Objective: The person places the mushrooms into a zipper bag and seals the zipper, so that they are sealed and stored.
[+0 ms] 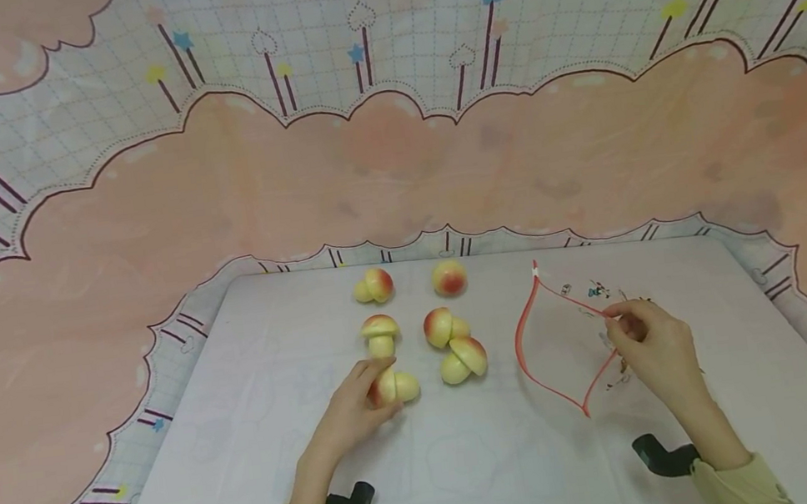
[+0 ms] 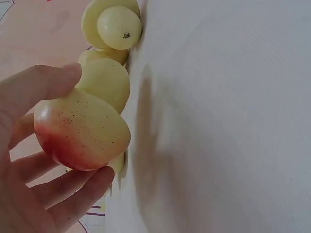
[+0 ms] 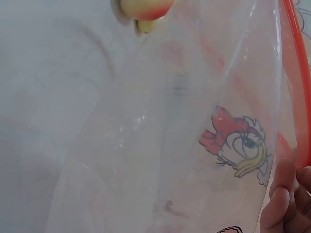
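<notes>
My left hand [image 1: 353,405] grips a toy mushroom [image 2: 82,131], yellow with a red-blushed cap, between thumb and fingers. In the left wrist view the mushroom appears lifted a little off the white tabletop, its shadow to one side. Over on the right, my right hand [image 1: 654,345] pinches the edge of a clear zip bag [image 1: 518,343] with an orange-red rim. The bag's mouth is spread wide toward the mushrooms. A cartoon duck print [image 3: 243,145] shows on its clear side in the right wrist view.
More such mushrooms lie on the white table [image 1: 233,466]: one mushroom [image 1: 380,335] stands just beyond my left hand, and a touching pair [image 1: 465,359] lies between hand and bag. Two others [image 1: 449,278] are farther back. A patterned cloth [image 1: 394,177] hangs behind the table.
</notes>
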